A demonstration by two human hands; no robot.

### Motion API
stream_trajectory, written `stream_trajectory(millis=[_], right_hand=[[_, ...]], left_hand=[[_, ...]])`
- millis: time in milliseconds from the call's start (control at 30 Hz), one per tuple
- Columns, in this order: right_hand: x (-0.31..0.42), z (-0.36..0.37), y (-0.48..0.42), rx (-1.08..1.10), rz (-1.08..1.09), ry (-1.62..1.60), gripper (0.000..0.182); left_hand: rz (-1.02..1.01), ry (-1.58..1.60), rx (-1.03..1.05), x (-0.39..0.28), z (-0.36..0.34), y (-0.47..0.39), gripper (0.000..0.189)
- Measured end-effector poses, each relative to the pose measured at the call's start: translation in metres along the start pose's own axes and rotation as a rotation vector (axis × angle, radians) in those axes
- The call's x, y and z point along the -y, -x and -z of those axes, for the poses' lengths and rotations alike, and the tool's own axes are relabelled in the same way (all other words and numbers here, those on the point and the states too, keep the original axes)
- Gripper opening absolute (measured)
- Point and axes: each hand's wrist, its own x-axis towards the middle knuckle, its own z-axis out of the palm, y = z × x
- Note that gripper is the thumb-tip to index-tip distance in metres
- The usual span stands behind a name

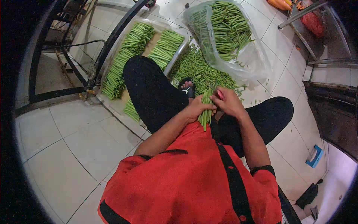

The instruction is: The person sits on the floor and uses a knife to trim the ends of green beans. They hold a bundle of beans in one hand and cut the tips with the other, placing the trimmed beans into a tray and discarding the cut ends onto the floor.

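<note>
My left hand (198,108) is closed around a bundle of green beans (205,116), held upright in front of the red shirt. My right hand (228,102) is at the bundle's upper end, gripping a pink-handled tool (220,94), which looks like a small knife; its blade is hard to make out. Beneath and beyond the hands lies a heap of short cut bean pieces (200,70). Long beans (229,28) fill an open clear plastic bag (208,36) at the top. Stacked beans (166,46) lie in rows in a clear plastic tray (176,57) beyond my left knee.
A black metal frame (112,36) stands at the left, close to the tray. At the upper right is a metal rack (303,15) with a red bag (311,23) beside it. A blue plastic handle-like object (315,156) lies on the white tiled floor (293,145).
</note>
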Motion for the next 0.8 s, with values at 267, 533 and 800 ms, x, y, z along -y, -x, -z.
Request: stream_trajectory(millis=[267,533,800], right_hand=[[0.026,0.005,0.005,-0.105,0.037,0.057,0.034],[0.011,-0.009,-0.001,-0.075,0.120,0.088,0.022],[0.002,-0.003,-0.004,-0.352,0.151,-0.341,0.022]], left_hand=[[-0.007,-0.081,-0.038,0.004,0.002,-0.003,0.026],[-0.070,-0.134,-0.045,0.009,0.004,-0.006,0.026],[-0.101,0.433,0.075,0.000,0.011,-0.003,0.050]])
